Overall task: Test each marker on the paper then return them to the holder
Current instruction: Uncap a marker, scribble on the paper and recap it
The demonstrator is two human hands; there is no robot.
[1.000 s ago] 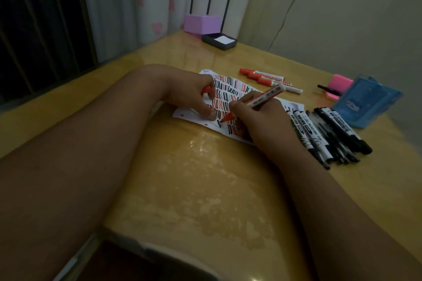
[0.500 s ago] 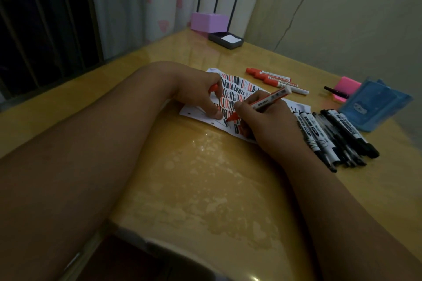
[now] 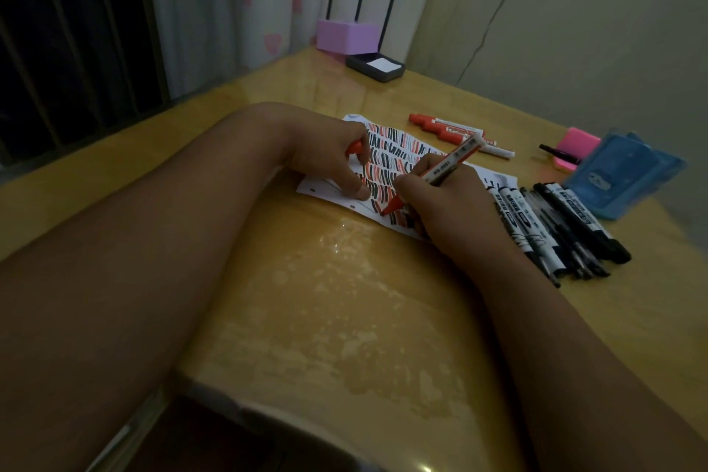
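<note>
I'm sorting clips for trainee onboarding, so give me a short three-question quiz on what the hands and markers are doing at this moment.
1. True or false: the right hand holds a black marker.
2. Multiple choice: the left hand presses the paper while holding A) a ruler, B) a red cap, C) nothing.
3. Fill in: the pile of black markers lies on the person's ___ side of the paper.

Key: 1 false, it holds a red marker with its tip at the paper; 2 B; 3 right.
</note>
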